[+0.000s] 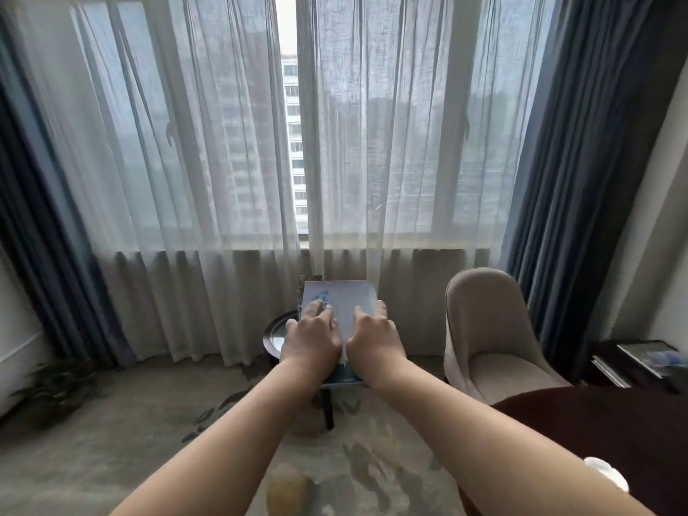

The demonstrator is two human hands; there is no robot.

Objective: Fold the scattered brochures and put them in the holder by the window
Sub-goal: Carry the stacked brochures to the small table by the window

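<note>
A pale blue-grey brochure [348, 297] with blue lettering is held out in front of me, above a small round dark table [274, 338] by the window. My left hand [312, 338] lies on its left half with fingers spread over the print. My right hand [372, 338] lies on its right half, forefinger stretched along the right edge. Both hands press flat on the sheet; the thumbs are hidden beneath. Behind the brochure's top left corner, a sliver of a darker printed item [307, 283] peeks out; whether it is the holder is unclear.
Sheer white curtains [223, 143] cover the window, with dark blue drapes [580, 173] at both sides. A beige chair [491, 337] stands to the right, a dark side table with printed sheets [647, 361] at far right, a potted plant [56, 385] at lower left.
</note>
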